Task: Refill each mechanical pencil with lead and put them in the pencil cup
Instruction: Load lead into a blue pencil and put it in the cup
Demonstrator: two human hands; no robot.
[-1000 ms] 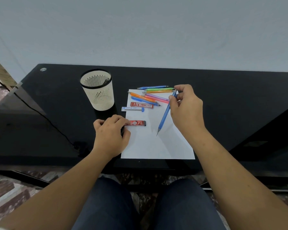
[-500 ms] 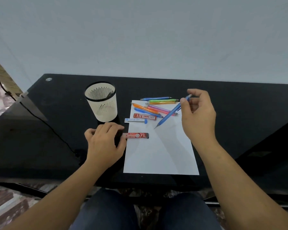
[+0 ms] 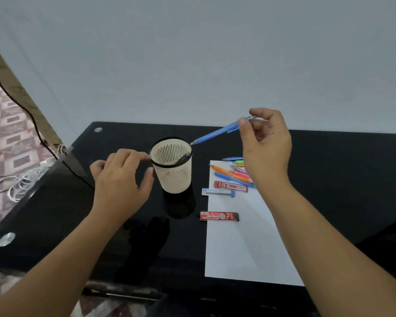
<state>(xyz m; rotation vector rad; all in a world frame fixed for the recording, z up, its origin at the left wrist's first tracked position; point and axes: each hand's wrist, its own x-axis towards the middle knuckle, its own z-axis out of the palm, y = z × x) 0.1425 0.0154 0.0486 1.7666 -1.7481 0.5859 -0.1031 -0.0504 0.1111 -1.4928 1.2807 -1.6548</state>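
Blue pencil point(image 3: 217, 133) slants, tip down-left at cup point(image 3: 172, 179) rim; right grip point(image 3: 266, 147) pinches top; left grip point(image 3: 119, 179) loose, empty.

The blue mechanical pencil point(image 3: 217, 133), earlier held low over the paper point(image 3: 238, 248), is now lifted by the right hand point(image 3: 266, 147), pinched near its cap end, with its tip brought to the far right rim of the pencil cup point(image 3: 173, 177). The red lead case point(image 3: 219, 216) is released by the left hand point(image 3: 121, 177), which is now raised to the cup's left rim.
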